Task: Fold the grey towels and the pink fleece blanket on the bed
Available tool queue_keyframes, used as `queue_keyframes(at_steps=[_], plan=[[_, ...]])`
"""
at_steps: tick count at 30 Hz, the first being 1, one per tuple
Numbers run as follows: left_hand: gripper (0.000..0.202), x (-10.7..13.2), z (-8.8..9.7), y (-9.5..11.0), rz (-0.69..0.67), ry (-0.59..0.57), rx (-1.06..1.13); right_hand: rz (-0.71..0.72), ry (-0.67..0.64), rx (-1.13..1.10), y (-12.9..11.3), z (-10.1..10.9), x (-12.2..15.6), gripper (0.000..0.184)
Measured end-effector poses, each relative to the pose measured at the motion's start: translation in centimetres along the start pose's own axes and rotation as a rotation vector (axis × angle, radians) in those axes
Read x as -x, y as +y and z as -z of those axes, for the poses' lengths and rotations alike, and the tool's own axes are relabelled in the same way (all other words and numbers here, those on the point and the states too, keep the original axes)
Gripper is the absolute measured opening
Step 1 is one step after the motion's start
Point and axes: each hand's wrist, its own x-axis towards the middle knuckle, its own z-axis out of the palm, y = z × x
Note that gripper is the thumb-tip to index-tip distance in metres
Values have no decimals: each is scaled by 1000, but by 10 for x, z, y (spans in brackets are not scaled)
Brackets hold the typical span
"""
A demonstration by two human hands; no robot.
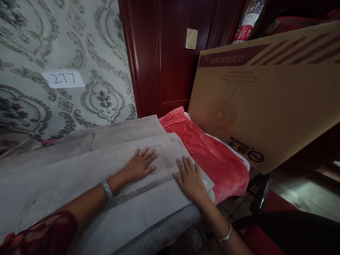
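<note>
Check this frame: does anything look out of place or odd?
The cardboard fan box stands tilted in front of the dark red door, above the red blanket. A paper label reading 277 looks stuck-on against the patterned wallpaper. The grey blanket under the left hand and right hand shows dark smudges.

Folded grey blankets (53, 187) lie partly over a red fleece blanket (220, 166), whatever carries them hidden underneath.

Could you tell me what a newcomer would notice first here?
A large tan cardboard box printed with a fan leans at right, beside a coral-red plush blanket. The left hand and right hand lie flat on folded grey cloth. Upper left, a white label reading 277 marks grey damask wallpaper.
</note>
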Motion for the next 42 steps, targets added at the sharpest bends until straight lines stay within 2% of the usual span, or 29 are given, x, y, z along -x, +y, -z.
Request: queue_keyframes(at_steps=[3,5,8,11,14,18,24,30,32,34,35,36,38,42], plan=[[61,-41,12,-14,287,-2,-22,-6,-9,-9,0,-1,1,65],[63,-71,16,-10,364,26,-15,3,9,-14,0,-3,1,64],[65,-109,15,5,326,60,18,48,39,-19,2,-6,1,61],[57,-140,13,12,321,119,47,89,54,-20,4,-8,2,59],[44,-166,13,8,327,164,71,121,81,-22,8,-12,3,58],[36,-189,8,-5,302,156,109,158,112,-25,13,-19,4,59],[41,-195,-4,-16,277,152,119,173,132,-32,15,-23,6,58],[38,-184,10,1,223,218,84,164,102,-35,14,-20,4,55],[39,-175,11,10,53,221,76,158,103,-31,14,-20,3,55],[49,-167,7,16,-160,150,83,156,113,-23,13,-20,3,55],[56,-165,3,18,-223,95,94,155,122,-17,13,-21,3,56],[62,-164,0,19,-237,44,108,156,128,-10,13,-22,3,56],[66,-165,-6,21,-157,-13,137,159,137,4,14,-23,2,55],[66,-165,-7,31,-27,-9,169,186,148,30,20,-27,1,54]])
